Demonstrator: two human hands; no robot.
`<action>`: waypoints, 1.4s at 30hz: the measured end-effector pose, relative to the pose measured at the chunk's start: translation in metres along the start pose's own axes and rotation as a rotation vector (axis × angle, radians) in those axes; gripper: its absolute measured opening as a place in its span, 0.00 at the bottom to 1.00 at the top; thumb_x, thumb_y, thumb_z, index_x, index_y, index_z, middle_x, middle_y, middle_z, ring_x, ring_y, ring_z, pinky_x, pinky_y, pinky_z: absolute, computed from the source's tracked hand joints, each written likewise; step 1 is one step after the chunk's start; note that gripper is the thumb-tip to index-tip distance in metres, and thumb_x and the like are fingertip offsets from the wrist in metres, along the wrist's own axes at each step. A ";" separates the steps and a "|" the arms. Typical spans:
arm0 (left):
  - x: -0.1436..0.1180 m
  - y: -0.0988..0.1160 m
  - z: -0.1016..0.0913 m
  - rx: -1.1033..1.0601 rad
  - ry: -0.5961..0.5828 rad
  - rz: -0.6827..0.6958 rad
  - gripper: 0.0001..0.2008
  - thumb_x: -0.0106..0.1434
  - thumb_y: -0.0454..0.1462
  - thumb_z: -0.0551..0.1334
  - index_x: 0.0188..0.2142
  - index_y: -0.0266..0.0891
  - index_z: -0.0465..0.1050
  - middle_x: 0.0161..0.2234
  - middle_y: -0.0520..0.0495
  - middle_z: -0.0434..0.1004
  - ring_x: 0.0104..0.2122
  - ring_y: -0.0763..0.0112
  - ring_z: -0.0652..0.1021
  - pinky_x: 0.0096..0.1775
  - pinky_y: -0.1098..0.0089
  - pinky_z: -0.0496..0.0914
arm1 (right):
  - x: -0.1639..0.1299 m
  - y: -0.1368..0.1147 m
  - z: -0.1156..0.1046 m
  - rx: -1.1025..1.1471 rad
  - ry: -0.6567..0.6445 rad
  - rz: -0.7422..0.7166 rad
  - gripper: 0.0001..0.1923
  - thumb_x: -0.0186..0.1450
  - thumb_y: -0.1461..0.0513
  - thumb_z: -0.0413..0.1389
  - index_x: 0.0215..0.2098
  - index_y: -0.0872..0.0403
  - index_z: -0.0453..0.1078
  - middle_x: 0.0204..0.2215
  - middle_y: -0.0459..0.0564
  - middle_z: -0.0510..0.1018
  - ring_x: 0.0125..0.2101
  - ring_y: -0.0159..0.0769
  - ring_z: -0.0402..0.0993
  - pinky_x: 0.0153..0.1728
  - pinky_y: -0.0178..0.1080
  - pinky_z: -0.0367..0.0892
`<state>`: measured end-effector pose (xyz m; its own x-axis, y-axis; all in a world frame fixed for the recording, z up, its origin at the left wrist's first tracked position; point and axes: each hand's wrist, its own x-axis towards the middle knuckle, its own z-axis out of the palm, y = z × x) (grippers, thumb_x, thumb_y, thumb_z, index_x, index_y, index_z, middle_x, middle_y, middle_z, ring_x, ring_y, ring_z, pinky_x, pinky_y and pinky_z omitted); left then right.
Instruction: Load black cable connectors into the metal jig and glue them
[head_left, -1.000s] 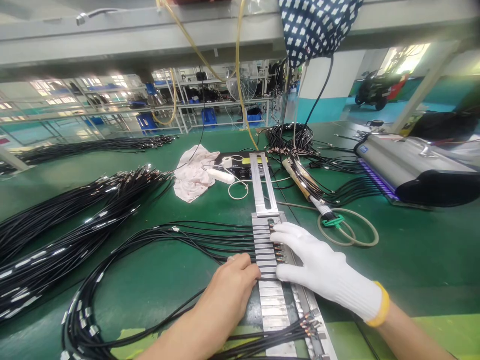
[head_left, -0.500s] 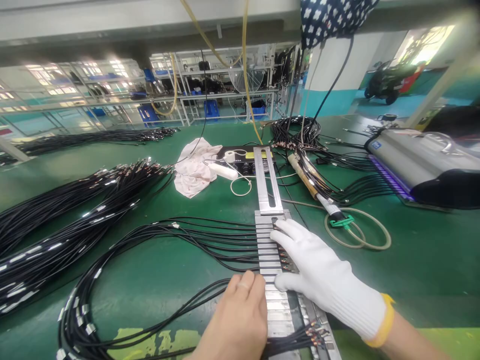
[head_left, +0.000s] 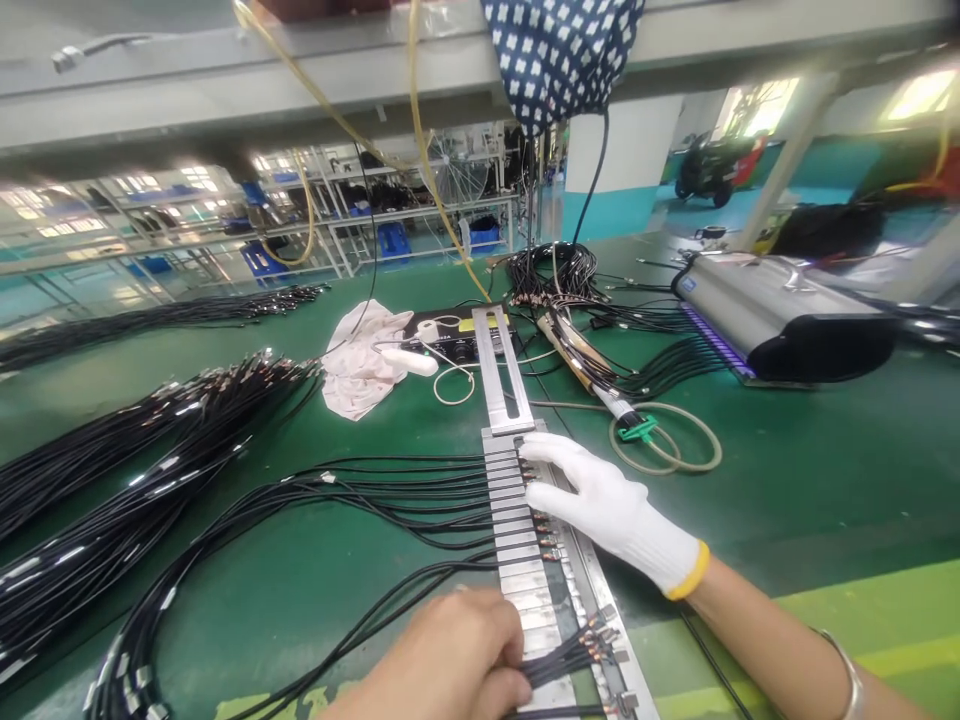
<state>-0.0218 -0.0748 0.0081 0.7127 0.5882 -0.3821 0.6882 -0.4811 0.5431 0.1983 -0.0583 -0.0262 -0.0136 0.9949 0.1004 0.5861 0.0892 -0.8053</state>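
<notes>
Your right hand (head_left: 600,500) wears a white, full-fingered fabric glove (head_left: 626,515), finished at the wrist with a bright yellow band (head_left: 691,572). Higher up that bare forearm (head_left: 765,620), you have on a slim, curved, silver-coloured bangle (head_left: 852,672). Your left hand (head_left: 461,645) is bare, as is the part of its forearm in view.

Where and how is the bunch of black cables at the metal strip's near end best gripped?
Probably by the black jackets, pinched from the left, where the bare left hand is: the cable bunch lies across the metal strip, close together, its coppery tips exposed on the right.
</notes>
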 end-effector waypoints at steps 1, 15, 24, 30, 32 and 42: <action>0.000 0.002 -0.002 -0.050 -0.027 -0.023 0.05 0.55 0.29 0.64 0.27 0.39 0.71 0.31 0.54 0.74 0.30 0.73 0.72 0.32 0.75 0.63 | 0.001 0.001 0.000 0.009 0.000 0.007 0.21 0.63 0.55 0.56 0.54 0.49 0.74 0.61 0.50 0.71 0.61 0.45 0.66 0.64 0.51 0.58; 0.000 -0.007 -0.008 -0.127 0.239 -0.145 0.07 0.68 0.31 0.58 0.39 0.41 0.75 0.39 0.51 0.77 0.41 0.66 0.75 0.45 0.68 0.66 | 0.007 0.012 0.002 0.118 0.000 -0.025 0.20 0.63 0.54 0.55 0.52 0.48 0.73 0.59 0.48 0.73 0.60 0.45 0.68 0.64 0.51 0.58; 0.012 -0.011 0.010 0.405 0.288 0.017 0.14 0.63 0.22 0.51 0.36 0.37 0.71 0.38 0.44 0.74 0.38 0.61 0.74 0.44 0.60 0.71 | 0.006 0.010 0.000 0.102 -0.003 -0.007 0.19 0.63 0.54 0.55 0.52 0.47 0.73 0.59 0.49 0.73 0.60 0.46 0.68 0.65 0.53 0.57; 0.007 -0.011 0.025 0.682 0.476 0.162 0.11 0.56 0.23 0.55 0.35 0.37 0.69 0.34 0.44 0.71 0.35 0.58 0.72 0.38 0.59 0.74 | 0.006 0.010 0.000 0.105 -0.004 -0.028 0.19 0.63 0.54 0.55 0.52 0.48 0.73 0.60 0.49 0.73 0.60 0.45 0.67 0.65 0.52 0.57; 0.004 -0.009 0.027 0.727 0.542 0.199 0.11 0.58 0.23 0.54 0.35 0.37 0.69 0.34 0.44 0.71 0.36 0.58 0.72 0.39 0.59 0.74 | 0.006 0.009 0.000 0.111 -0.006 -0.033 0.19 0.64 0.54 0.55 0.52 0.48 0.73 0.60 0.49 0.73 0.60 0.45 0.67 0.65 0.51 0.57; 0.003 -0.006 0.026 0.721 0.573 0.267 0.10 0.59 0.23 0.54 0.34 0.36 0.68 0.33 0.44 0.70 0.33 0.61 0.70 0.38 0.62 0.73 | 0.007 0.006 -0.002 0.101 -0.011 -0.028 0.20 0.63 0.53 0.55 0.51 0.49 0.73 0.59 0.50 0.73 0.60 0.45 0.68 0.64 0.50 0.59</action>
<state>-0.0200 -0.0869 -0.0159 0.8151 0.5377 0.2156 0.5667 -0.8173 -0.1044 0.2031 -0.0513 -0.0297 -0.0380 0.9923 0.1179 0.5006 0.1210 -0.8572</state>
